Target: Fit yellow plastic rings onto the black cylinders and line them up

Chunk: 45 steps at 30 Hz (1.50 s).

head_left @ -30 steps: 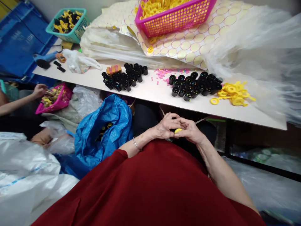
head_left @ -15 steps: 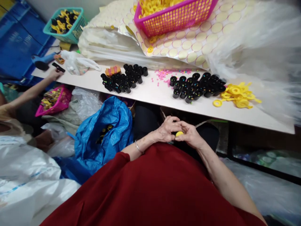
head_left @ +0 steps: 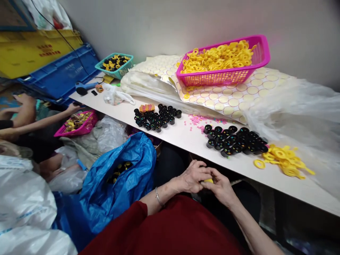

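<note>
In front of my red top, my left hand (head_left: 193,176) and my right hand (head_left: 222,187) meet just below the table edge. Between them shows a small round yellow piece (head_left: 208,180). My right thumb and fingers pinch it, and the curled fingers of my left hand close on its other side, hiding most of it. Nearest on the table stand short black cups (head_left: 227,152) with coloured bits in them. To their right lies a heap of yellow ring-shaped pieces with tabs (head_left: 285,159).
Tiny pink beads (head_left: 198,119) lie scattered by another group of black cups (head_left: 152,122). Behind stands a pink basket (head_left: 217,76) of yellow rings. An open blue sack (head_left: 143,159) is at my left. A co-worker's hand (head_left: 73,109) is near a smaller pink basket (head_left: 91,122).
My view has tilted up, so the table sits lower and more wall shows. My hands stay together on the yellow piece, now less visible. The co-worker's hand has drawn back towards the small pink basket.
</note>
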Motion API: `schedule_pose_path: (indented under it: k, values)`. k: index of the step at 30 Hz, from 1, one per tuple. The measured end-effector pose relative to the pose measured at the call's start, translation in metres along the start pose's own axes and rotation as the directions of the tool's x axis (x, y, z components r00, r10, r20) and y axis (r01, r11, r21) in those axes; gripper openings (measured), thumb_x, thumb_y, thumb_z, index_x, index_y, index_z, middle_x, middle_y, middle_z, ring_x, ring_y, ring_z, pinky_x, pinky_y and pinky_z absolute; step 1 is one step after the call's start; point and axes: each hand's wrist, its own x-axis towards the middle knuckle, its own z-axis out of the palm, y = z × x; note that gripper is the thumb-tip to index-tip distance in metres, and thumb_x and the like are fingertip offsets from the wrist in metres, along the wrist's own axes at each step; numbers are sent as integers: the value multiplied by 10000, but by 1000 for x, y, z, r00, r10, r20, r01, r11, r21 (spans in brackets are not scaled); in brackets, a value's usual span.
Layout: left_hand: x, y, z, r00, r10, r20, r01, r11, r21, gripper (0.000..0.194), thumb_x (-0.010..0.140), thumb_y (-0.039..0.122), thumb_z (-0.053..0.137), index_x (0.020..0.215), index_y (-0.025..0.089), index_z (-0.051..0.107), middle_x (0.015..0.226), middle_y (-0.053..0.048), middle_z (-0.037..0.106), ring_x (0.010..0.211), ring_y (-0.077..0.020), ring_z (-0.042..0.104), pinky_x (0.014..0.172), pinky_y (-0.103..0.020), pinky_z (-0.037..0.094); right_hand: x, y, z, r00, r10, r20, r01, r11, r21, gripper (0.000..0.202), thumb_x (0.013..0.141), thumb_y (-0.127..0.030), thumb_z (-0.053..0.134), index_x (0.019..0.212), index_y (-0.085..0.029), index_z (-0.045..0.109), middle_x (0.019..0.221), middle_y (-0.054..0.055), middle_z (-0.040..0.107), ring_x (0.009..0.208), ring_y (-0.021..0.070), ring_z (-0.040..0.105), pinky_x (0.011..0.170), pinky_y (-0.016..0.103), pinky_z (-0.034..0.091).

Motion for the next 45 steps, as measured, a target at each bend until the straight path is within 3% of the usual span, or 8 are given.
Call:
schedule_pose_path:
  k: [4, 11, 18, 25, 28, 31, 33, 45]
  values:
    - [6, -25, -37, 934, -20, -356, 17, 1000, -9, 377, 708, 115, 516, 1061, 188, 626, 1149, -90, 613, 1069, -197, 548, 915, -355, 477, 18, 4, -12, 997, 26, -76, -70, 755, -652, 295, 802, -317, 536, 1031, -136, 573, 911, 123, 656, 861, 239, 607, 768, 341, 452]
    - [34, -83, -106, 557, -374, -741, 729, 648, 221, 216, 777, 196, 544, 970, 148, 628, 1110, -142, 594, 1026, -261, 536, 910, -411, 448, 44, 8, -14, 945, 263, 194, 51, 469, -882, 379, 737, -6, 421, 1072, -85, 579, 1041, 181, 656, 989, 216, 604, 852, 292, 413]
    - [71, -92, -121, 492, -492, -718, 866, 361, 346, 287, 807, 384, 571, 912, 118, 592, 1163, -206, 524, 1184, -386, 369, 911, -534, 358, 59, -1, -7, 907, 368, 203, -3, 490, -872, 294, 726, -21, 482, 947, -152, 625, 981, 105, 679, 890, 183, 630, 737, 242, 429]
    - [71, -100, -120, 489, -479, -729, 864, 381, 329, 264, 811, 339, 568, 860, 81, 592, 1115, -197, 518, 1150, -377, 358, 884, -554, 330, 8, -43, -39, 947, 258, 190, -4, 600, -800, 145, 755, -115, 512, 863, -163, 594, 858, 66, 651, 802, 155, 580, 695, 233, 396]
    - [68, -101, -119, 511, -458, -727, 843, 431, 322, 205, 804, 291, 562, 840, 92, 593, 1143, -178, 524, 1149, -362, 358, 890, -548, 315, -13, -47, -69, 995, 48, -92, -98, 727, -680, 167, 821, -321, 481, 742, -189, 547, 657, 8, 563, 633, 140, 505, 603, 242, 382]
    - [67, -96, -116, 508, -449, -735, 826, 495, 269, 158, 807, 291, 549, 806, 140, 598, 1177, -136, 540, 1153, -333, 364, 944, -535, 288, -12, -38, -95, 774, -222, -592, -304, 690, -656, 261, 804, -438, 469, 775, -190, 543, 710, 39, 545, 656, 175, 485, 614, 294, 384]
    - [67, -89, -112, 513, -460, -724, 813, 530, 240, 153, 805, 310, 550, 805, 165, 602, 1186, -116, 553, 1148, -318, 377, 971, -512, 293, -4, -30, -106, 651, -302, -696, -406, 637, -656, 301, 778, -466, 482, 818, -177, 557, 816, 89, 558, 733, 213, 504, 642, 331, 396]
    - [61, -99, -106, 400, -482, -779, 873, 459, 165, 284, 756, 383, 644, 908, 153, 574, 1143, -180, 553, 1077, -349, 433, 880, -499, 388, 7, -8, -110, 687, -413, -597, -379, 497, -781, 385, 780, -478, 454, 974, -202, 641, 893, 174, 577, 860, 342, 575, 547, 411, 416]
